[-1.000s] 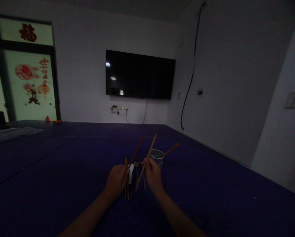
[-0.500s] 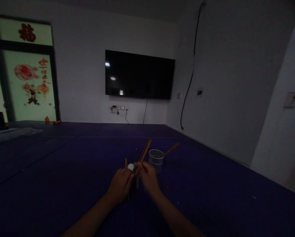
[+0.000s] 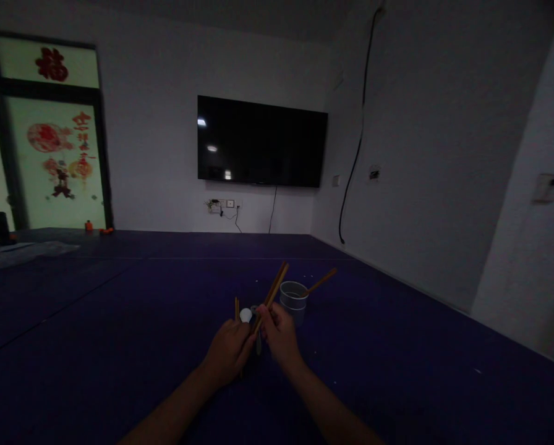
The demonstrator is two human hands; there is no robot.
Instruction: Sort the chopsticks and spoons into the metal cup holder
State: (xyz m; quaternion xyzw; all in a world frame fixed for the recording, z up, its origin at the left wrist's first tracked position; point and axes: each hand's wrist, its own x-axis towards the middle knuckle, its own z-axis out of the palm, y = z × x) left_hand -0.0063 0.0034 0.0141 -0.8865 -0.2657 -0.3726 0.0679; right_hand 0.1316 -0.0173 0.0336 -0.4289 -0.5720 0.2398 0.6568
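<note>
The left hand (image 3: 228, 351) and right hand (image 3: 279, 335) both have their fingers closed on two slim wooden chopsticks (image 3: 277, 283), one darker, slanting up past the right fingertips. The left fingers hide the middle of two yellowish sticks (image 3: 237, 307); one white spoon (image 3: 245, 315) shows just beyond them, and a metal spoon (image 3: 259, 345) between the hands. Beside the right fingers stands one grey cup (image 3: 293, 304), a wooden handle (image 3: 322, 280) leaning out; far beyond hangs one television (image 3: 262, 141).

In the upper left of the frame, a large red character, 福 (image 3: 52, 64), stands on a pale glass panel (image 3: 82, 65). On the glass door (image 3: 33, 176) below it runs a column of smaller red characters (image 3: 83, 136), the top two apparently 吉祥, the lower ones too blurred to read.
</note>
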